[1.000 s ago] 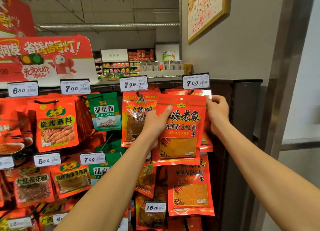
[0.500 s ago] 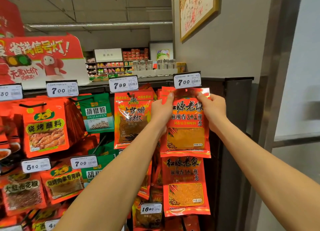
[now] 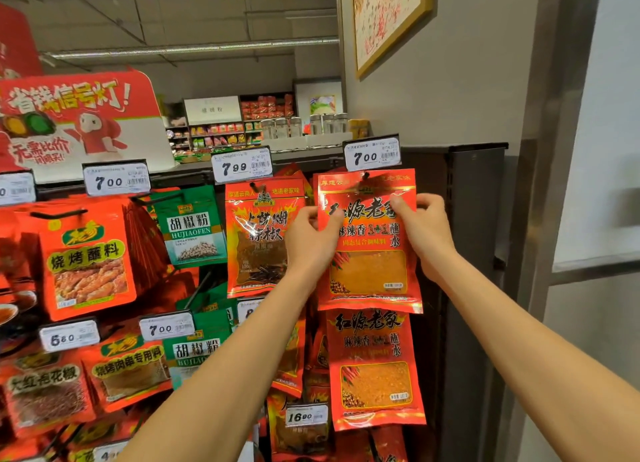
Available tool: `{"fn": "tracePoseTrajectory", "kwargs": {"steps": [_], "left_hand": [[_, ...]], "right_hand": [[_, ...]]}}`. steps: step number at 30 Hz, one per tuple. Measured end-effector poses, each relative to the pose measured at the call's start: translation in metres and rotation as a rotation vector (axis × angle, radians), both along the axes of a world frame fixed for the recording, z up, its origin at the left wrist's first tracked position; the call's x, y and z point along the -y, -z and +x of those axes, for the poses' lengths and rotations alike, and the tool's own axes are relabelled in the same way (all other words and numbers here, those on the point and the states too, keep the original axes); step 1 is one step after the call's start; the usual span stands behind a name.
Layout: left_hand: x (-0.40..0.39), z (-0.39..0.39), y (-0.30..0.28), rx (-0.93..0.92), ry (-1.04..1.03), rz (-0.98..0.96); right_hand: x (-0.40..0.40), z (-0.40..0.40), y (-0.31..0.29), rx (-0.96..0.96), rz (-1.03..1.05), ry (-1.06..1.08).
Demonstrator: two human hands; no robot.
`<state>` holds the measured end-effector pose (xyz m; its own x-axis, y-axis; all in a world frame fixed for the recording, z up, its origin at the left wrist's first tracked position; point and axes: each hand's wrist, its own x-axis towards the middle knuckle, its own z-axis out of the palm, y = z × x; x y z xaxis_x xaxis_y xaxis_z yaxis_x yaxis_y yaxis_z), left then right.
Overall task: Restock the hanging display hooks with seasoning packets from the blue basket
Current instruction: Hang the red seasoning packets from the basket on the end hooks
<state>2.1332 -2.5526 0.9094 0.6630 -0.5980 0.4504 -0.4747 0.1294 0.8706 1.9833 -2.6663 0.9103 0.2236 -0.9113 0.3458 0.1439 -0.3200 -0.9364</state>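
Since a second ago the red seasoning packet [image 3: 369,240] is sitting higher, its hole now over the top hook [image 3: 364,175] under the 7.00 price tag [image 3: 372,152]. Left hand [image 3: 310,242] and right hand [image 3: 424,231] are pinching its upper corners; hanging seems nearly finished.

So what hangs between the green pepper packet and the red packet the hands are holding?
In the head view, one chili packet with dark flakes hangs between the green pepper packet and the held red packet, under the 7.99 price tag. The left hand partly covers its right edge.
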Motion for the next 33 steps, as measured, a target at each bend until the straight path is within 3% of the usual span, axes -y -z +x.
{"fn": "tracePoseTrajectory", "kwargs": {"steps": [4, 8, 18, 22, 25, 31, 33], "left_hand": [[-0.007, 0.005, 0.029, 0.044, 0.075, 0.119], [0.017, 0.014, 0.024, -0.022, 0.082, 0.175], [0.084, 0.033, 0.025, -0.067, -0.182, 0.296], [0.081, 0.031, 0.019, -0.107, -0.165, 0.311], [0.061, 0.026, 0.023, -0.116, -0.080, 0.218], [-0.006, 0.024, 0.022, 0.022, 0.031, 0.154], [-0.036, 0.029, 0.023, -0.029, 0.124, 0.101]], "right_hand": [[0.001, 0.002, 0.021, -0.126, -0.013, -0.071], [0.023, 0.018, 0.010, -0.197, -0.071, 0.046], [0.085, 0.074, 0.002, -0.425, 0.035, 0.072], [0.089, 0.074, 0.007, -0.358, 0.095, 0.012], [0.080, 0.061, 0.021, -0.267, 0.068, -0.006], [0.035, 0.022, 0.037, -0.233, -0.082, 0.185], [0.011, 0.009, 0.040, -0.191, -0.120, 0.241]]}}
